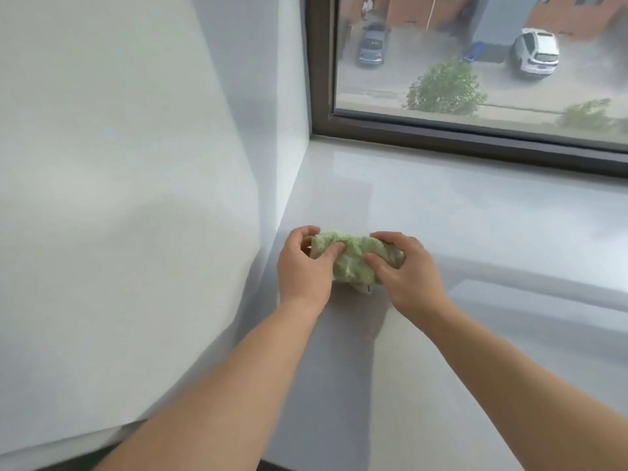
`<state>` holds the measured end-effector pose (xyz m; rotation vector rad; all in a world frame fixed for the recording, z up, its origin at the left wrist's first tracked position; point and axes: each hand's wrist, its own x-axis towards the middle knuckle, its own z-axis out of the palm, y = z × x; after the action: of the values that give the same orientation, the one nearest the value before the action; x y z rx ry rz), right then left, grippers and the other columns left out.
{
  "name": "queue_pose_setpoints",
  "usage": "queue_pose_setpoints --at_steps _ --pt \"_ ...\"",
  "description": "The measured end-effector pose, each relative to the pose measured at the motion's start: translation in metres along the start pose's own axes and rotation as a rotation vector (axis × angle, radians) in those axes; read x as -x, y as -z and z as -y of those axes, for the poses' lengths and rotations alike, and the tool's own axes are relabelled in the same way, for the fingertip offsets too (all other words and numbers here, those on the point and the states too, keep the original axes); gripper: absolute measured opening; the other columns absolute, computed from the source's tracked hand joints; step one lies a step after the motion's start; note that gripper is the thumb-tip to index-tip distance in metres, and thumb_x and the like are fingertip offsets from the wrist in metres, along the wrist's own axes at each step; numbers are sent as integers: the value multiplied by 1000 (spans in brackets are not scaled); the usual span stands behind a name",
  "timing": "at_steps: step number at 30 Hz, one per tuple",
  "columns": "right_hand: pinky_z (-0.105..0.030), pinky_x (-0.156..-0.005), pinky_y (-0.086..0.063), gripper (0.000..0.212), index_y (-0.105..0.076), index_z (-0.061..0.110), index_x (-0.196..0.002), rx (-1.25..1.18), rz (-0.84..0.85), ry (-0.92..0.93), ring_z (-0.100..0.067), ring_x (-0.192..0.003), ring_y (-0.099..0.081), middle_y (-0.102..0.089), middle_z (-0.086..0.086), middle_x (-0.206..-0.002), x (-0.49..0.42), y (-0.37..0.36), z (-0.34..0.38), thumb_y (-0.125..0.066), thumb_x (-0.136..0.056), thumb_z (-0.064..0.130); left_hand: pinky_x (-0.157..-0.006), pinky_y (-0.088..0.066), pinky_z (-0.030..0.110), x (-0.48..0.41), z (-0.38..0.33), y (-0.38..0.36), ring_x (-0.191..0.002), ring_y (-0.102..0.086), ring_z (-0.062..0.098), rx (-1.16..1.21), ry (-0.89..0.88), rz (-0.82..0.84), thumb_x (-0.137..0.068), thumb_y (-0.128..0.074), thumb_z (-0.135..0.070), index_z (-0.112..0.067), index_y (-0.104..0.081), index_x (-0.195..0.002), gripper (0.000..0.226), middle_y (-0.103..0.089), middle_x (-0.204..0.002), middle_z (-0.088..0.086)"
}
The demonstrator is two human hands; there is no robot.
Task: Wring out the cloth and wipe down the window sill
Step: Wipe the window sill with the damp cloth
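Clearly, curled fingers (pixel 334 249) of the left hand (pixel 303 266) and right hand (pixel 404 266) grip a bunched, pale-green terry cloth (pixel 350 258), held just above the glossy white window sill (pixel 475 215) near its left corner. Judging by this, wringing or bunching is under way; wiping seems mostly left to do.

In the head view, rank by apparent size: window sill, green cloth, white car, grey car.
1. window sill
2. green cloth, partly under the left hand and right hand
3. white car
4. grey car
Both cars look small only through distance.
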<state>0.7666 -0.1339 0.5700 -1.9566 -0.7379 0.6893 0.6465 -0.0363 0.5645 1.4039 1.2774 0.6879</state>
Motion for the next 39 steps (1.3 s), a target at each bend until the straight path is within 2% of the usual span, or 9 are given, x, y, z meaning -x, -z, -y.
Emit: queue_pose_setpoints --at_steps 5,8,10,13,19,23,29,36,39 --pt "-36 -117 -20 46 -49 30 -139 590 120 465 -19 -143 -19 -33 4 -153 -24 7 -12 -56 -93 32 -95 -49 36 -20 20 -12 -104 -59 9 -224 -146 0 -94 -56 -34 -26 -56 -119 26 -63 -112 -10" --pt "-42 -120 -7 53 -29 36 -150 813 350 633 -23 -150 -12 -21 4 -162 -29 -10 -10 -37 -98 38 -96 -46 33 -25 31 -6 -105 -56 7 -253 -283 -29 -95 -45 -29 -24 -59 -117 26 -63 -111 -12" --pt "-46 -119 0 55 -17 36 -154 949 388 677 -24 -151 -8 -13 3 -164 -35 -22 -12 -27 -100 44 -97 -44 25 -30 27 -5 -108 -56 1 -120 -194 15 -98 -41 -29 -23 -55 -123 29 -63 -115 -11" --pt "-48 -119 6 54 -6 43 -153 968 383 609 -23 -150 -1 -1 7 -165 -42 -32 -8 -22 -102 48 -96 -42 22 -28 28 5 -109 -56 4 -130 -193 6 -95 -38 -34 -20 -54 -124 36 -62 -117 -8" --pt "-42 -120 -4 48 -16 46 -151 938 369 646 -22 -150 -10 -8 10 -164 -141 -45 2 -23 -104 45 -115 -25 36 -20 58 23 -137 -36 23 -767 -486 11 -93 -38 -34 -15 -54 -129 44 -46 -146 5" --pt "-44 -118 -9 53 -15 36 -153 923 200 460 -22 -149 -14 -9 7 -164 -225 -60 24 -27 -102 41 -119 1 26 -21 54 20 -149 1 10 -837 -402 71 -93 -20 -52 -23 -29 -149 64 -13 -163 -2" --pt "-44 -118 -5 51 -21 38 -152 957 344 768 -22 -147 -12 -12 10 -163 -189 -57 10 -25 -102 43 -120 -4 30 -21 52 22 -149 0 10 -856 -397 65 -93 -23 -55 -22 -30 -148 65 -14 -163 -2" --pt "-46 -112 -11 49 -26 36 -149 969 155 540 -28 -140 -20 -15 7 -163 -259 -82 38 -33 -100 38 -119 -2 28 -19 51 21 -149 -2 12 -872 -419 41 -93 -28 -53 -22 -35 -145 61 -16 -162 0" --pt "-44 -116 -8 52 -23 35 -151 950 253 678 -24 -145 -16 -12 7 -164 -228 -75 23 -32 -100 43 -119 2 28 -17 50 21 -149 5 9 -877 -412 36 -94 -25 -55 -23 -31 -147 62 -10 -163 -3"
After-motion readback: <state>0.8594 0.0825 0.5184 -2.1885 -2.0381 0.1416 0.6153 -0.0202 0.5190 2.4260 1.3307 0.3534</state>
